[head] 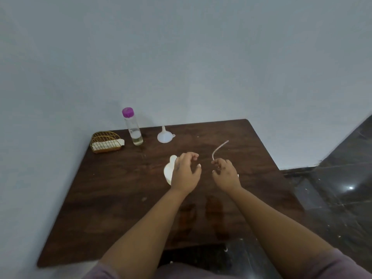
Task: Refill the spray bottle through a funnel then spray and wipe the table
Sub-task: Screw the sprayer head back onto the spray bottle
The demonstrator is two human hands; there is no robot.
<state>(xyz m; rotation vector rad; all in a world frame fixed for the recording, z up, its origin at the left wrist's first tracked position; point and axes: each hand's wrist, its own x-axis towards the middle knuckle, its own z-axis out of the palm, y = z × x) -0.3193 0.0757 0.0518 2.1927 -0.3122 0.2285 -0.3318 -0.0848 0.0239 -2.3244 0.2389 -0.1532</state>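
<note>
A white spray bottle [168,170] sits on the dark wooden table [112,198], partly hidden behind my left hand [186,173]. That hand hovers beside it with curled, spread fingers and grips nothing. My right hand [225,174] is closed on the spray head, of which only a white bit [238,175] shows; its thin dip tube [219,148] sticks up and away from my fingers. A white funnel [164,135] lies at the back of the table. To the funnel's left stands a clear refill bottle [133,129] with a purple cap, holding a little liquid.
A gold wire holder with white tissues [106,142] stands at the table's back left corner, against the grey wall. The table's right edge drops to a dark glossy floor [332,188].
</note>
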